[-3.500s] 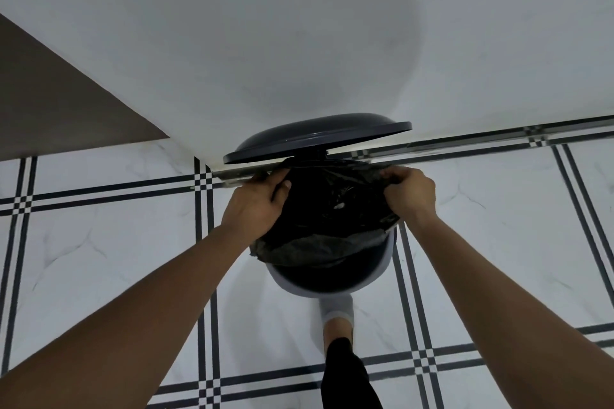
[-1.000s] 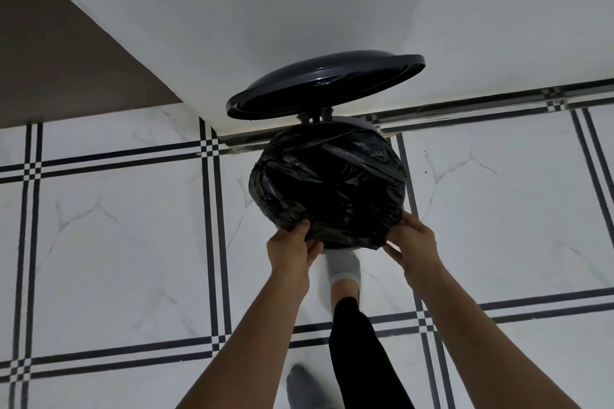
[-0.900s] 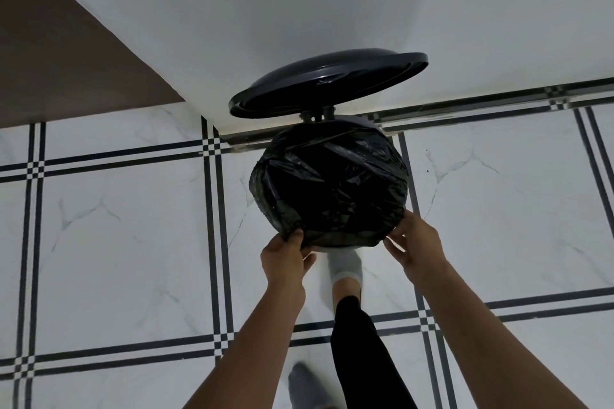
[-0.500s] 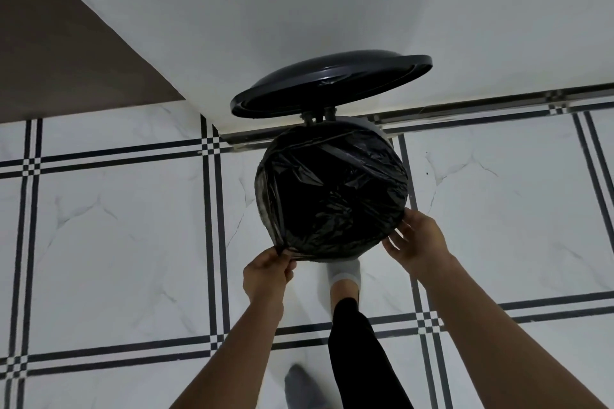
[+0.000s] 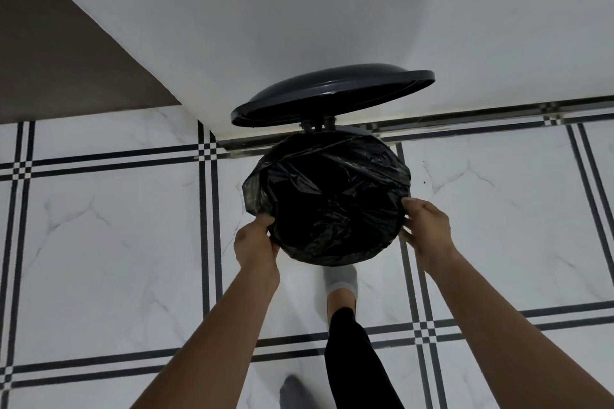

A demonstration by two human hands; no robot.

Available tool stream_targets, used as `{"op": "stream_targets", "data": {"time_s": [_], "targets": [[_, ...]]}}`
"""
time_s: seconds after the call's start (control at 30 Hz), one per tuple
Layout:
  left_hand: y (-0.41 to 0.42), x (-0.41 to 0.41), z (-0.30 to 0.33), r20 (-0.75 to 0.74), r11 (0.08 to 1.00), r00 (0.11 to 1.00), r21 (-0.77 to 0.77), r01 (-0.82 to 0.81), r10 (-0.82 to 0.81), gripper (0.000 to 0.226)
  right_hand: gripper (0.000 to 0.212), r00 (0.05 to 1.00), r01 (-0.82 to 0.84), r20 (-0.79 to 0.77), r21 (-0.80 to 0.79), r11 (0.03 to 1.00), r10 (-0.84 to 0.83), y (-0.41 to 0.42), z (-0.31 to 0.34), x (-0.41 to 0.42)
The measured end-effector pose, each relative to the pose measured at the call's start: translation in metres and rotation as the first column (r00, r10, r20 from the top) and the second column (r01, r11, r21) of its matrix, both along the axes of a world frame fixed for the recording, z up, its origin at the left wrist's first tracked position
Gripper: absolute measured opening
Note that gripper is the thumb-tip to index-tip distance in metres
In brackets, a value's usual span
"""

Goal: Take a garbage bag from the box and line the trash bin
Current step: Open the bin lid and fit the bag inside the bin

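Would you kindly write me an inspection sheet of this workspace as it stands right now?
Surface: white marble-look floor with dark line bands.
Job's things: black garbage bag stretched over the trash bin's mouth; a loose flap at its left edge; lid raised; the box is not in view.
Clutter: nothing seen.
Grippers: left hand pinches the bag's lower-left edge; right hand touches its right edge, fingers fairly straight.
Cables: nothing seen.
Surroundings: white wall; a socked foot at the bin's base.

No readable text (labels, numbers) anywhere
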State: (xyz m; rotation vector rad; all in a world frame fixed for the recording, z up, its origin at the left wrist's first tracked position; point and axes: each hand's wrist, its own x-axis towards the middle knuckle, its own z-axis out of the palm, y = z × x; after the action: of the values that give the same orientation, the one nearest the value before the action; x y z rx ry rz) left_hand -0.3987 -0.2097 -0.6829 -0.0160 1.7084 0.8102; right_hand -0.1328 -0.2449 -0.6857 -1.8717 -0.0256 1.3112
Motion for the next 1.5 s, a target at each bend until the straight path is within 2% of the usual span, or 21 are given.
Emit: {"op": "stream_targets", "data": {"time_s": [0.07, 0.17, 0.27, 0.37, 0.47, 0.57, 0.63, 0.7, 0.8, 0.87, 0.97, 1.07, 1.13, 1.2, 1.33, 1.4, 1.5], "targets": [[-0.002, 0.000, -0.007, -0.148, 0.996, 0.985, 0.000, 0.084, -0.083, 0.025, 0.008, 0.997, -0.042, 0.058, 0.019, 0.999, 0.041, 0.004, -0.004, 0.003], [-0.002, 0.000, -0.010, -0.311, 0.993, 0.945, 0.012, 0.115, -0.106, 0.015, 0.016, 0.977, -0.098, 0.188, -0.017, 0.995, 0.100, 0.011, -0.007, 0.006], [0.003, 0.002, -0.007, -0.444, 0.974, 0.879, 0.055, 0.221, -0.174, 0.011, 0.017, 0.962, -0.133, 0.236, -0.025, 0.991, 0.136, 0.017, -0.008, 0.010], [0.014, 0.001, -0.006, -0.532, 0.952, 0.820, 0.079, 0.295, -0.210, 0.017, 0.027, 0.911, -0.220, 0.343, -0.060, 0.974, 0.227, 0.027, -0.003, 0.009], [0.026, 0.001, -0.006, -0.615, 0.938, 0.755, 0.072, 0.340, -0.226, 0.009, 0.021, 0.822, -0.312, 0.462, -0.125, 0.942, 0.333, 0.036, -0.003, 0.014], [0.034, 0.000, -0.006, -0.672, 0.908, 0.701, 0.104, 0.406, -0.237, 0.012, 0.025, 0.806, -0.337, 0.458, -0.168, 0.926, 0.376, 0.047, -0.002, 0.022], [0.039, -0.003, -0.010, -0.744, 0.856, 0.607, 0.094, 0.508, -0.279, 0.012, 0.028, 0.771, -0.362, 0.482, -0.206, 0.909, 0.416, 0.053, 0.000, 0.026], [0.046, -0.008, -0.016, -0.783, 0.799, 0.530, 0.073, 0.597, -0.325, 0.016, 0.027, 0.683, -0.424, 0.553, -0.231, 0.876, 0.477, 0.060, 0.003, 0.028], [0.059, -0.012, -0.019, -0.749, 0.695, 0.497, 0.067, 0.716, -0.439, 0.043, 0.014, 0.658, -0.496, 0.557, -0.186, 0.848, 0.507, 0.074, 0.004, 0.026], [0.068, -0.012, -0.019, -0.713, 0.667, 0.498, 0.058, 0.743, -0.493, 0.053, 0.020, 0.674, -0.516, 0.529, -0.162, 0.841, 0.516, 0.083, 0.001, 0.025], [0.081, -0.009, -0.017, -0.694, 0.650, 0.492, 0.045, 0.759, -0.526, 0.037, 0.026, 0.737, -0.500, 0.441, -0.153, 0.853, 0.511, 0.098, 0.001, 0.024], [0.093, -0.007, -0.016, -0.737, 0.539, 0.368, 0.006, 0.842, -0.567, 0.037, 0.021, 0.781, -0.503, 0.357, -0.127, 0.855, 0.512, 0.112, -0.001, 0.024], [0.103, -0.007, -0.016, -0.747, 0.484, 0.331, 0.014, 0.875, -0.576, 0.038, 0.027, 0.753, -0.547, 0.356, -0.128, 0.827, 0.553, 0.119, -0.004, 0.026], [0.113, -0.007, -0.014, -0.744, 0.485, 0.336, 0.018, 0.874, -0.577, 0.036, 0.034, 0.713, -0.569, 0.400, -0.150, 0.809, 0.576, 0.127, -0.012, 0.030], [0.134, 0.002, -0.009, -0.716, 0.515, 0.349, -0.016, 0.857, -0.604, 0.026, 0.039, 0.737, -0.517, 0.411, -0.170, 0.839, 0.537, 0.143, -0.021, 0.032], [0.141, 0.005, -0.012, -0.646, 0.517, 0.353, -0.074, 0.853, -0.677, 0.030, 0.037, 0.743, -0.500, 0.392, -0.215, 0.839, 0.543, 0.152, -0.022, 0.029], [0.147, 0.005, -0.016, -0.464, 0.553, 0.459, -0.084, 0.829, -0.758, 0.040, 0.026, 0.762, -0.532, 0.311, -0.199, 0.823, 0.568, 0.161, -0.027, 0.026]]}}
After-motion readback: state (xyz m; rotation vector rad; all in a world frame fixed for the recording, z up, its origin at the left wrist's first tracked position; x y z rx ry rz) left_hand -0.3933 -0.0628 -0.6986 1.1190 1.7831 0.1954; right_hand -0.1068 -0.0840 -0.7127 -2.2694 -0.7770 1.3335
